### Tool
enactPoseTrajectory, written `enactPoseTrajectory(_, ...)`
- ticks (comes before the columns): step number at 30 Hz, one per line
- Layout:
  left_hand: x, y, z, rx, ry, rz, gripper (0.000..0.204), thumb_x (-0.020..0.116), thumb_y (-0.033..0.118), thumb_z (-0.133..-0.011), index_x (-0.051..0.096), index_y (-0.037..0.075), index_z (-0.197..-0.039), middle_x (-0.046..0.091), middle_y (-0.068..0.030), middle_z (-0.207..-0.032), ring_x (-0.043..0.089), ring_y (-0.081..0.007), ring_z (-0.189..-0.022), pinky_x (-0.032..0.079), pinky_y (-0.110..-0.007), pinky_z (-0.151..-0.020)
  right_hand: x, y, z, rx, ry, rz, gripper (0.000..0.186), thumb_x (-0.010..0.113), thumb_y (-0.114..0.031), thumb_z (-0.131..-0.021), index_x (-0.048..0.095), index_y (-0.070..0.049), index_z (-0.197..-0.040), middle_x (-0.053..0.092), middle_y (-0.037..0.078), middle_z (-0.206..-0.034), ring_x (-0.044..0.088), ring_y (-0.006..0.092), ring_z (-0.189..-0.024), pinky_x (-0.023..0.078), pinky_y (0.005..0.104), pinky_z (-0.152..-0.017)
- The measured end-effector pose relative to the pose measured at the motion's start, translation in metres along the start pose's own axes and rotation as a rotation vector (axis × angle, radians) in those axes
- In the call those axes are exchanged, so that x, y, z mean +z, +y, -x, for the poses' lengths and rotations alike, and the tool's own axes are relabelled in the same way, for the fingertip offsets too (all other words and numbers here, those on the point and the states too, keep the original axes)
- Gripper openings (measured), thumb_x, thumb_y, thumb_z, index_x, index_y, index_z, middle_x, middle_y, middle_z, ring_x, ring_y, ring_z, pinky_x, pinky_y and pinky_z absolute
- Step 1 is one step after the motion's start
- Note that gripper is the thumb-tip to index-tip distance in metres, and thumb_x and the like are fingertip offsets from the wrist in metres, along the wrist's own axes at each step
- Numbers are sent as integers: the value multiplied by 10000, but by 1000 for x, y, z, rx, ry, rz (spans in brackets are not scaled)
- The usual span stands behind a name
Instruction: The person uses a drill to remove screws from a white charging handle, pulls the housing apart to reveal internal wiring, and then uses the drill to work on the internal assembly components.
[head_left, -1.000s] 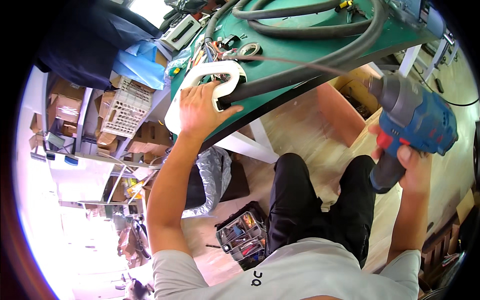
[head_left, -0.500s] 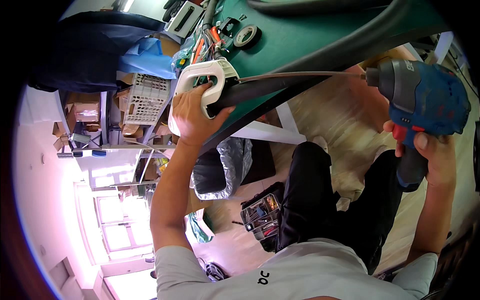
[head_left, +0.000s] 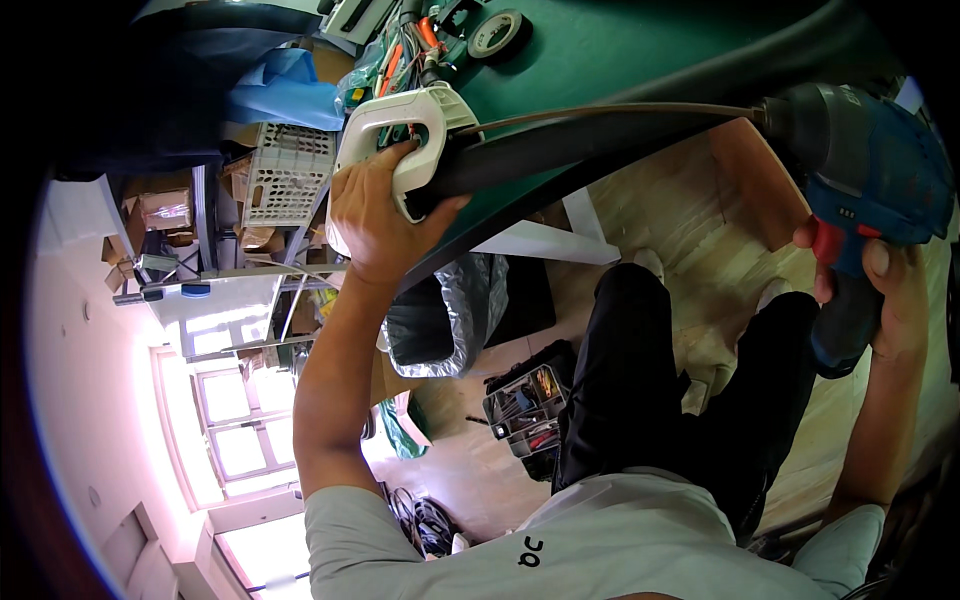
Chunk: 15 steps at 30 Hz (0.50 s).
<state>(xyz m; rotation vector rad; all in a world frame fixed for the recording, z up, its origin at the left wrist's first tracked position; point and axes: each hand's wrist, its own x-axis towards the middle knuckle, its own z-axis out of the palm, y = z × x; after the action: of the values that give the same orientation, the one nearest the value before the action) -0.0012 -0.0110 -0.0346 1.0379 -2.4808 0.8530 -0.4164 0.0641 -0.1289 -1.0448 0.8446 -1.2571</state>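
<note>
My left hand grips the white handle of a white plastic housing that lies at the edge of a green table. A thick black hose runs out of the housing along the table's edge. My right hand is wrapped around the grip of a blue and black cordless drill, held in the air to the right of the table. A long thin bit reaches from the drill's chuck toward the white housing. My forefinger rests by the red trigger.
A roll of tape and orange-handled tools lie on the table. Below it stand a bin with a silver liner, a white crate, cardboard boxes and an open tool case on the wooden floor.
The view has tilted, so the table and housing sit higher and the floor shows more. My left hand keeps its grip on the white handle, and the drill stays in my right hand.
</note>
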Motion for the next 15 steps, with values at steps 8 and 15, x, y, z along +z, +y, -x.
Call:
enactPoseTrajectory(8,0,-2,3,-11,4,6,642,858,425,-613,634,22,-1061,672,-104,-958,632,-309,-848,470,-396,-807,-3,10,-4,2,-11,-28,673,703,-474,-812,528,42,-1206,650,213,-947,597,149,-566,498,246,-508)
enactPoseTrajectory(15,-1,0,3,-30,-33,22,655,856,403,-627,632,-7,-1086,672,-144,-973,622,-335,-881,479,-406,-826,-5,-2,-6,53,-19,-3,665,694,-480,-810,535,40,-1192,653,209,-949,600,147,-565,499,241,-508)
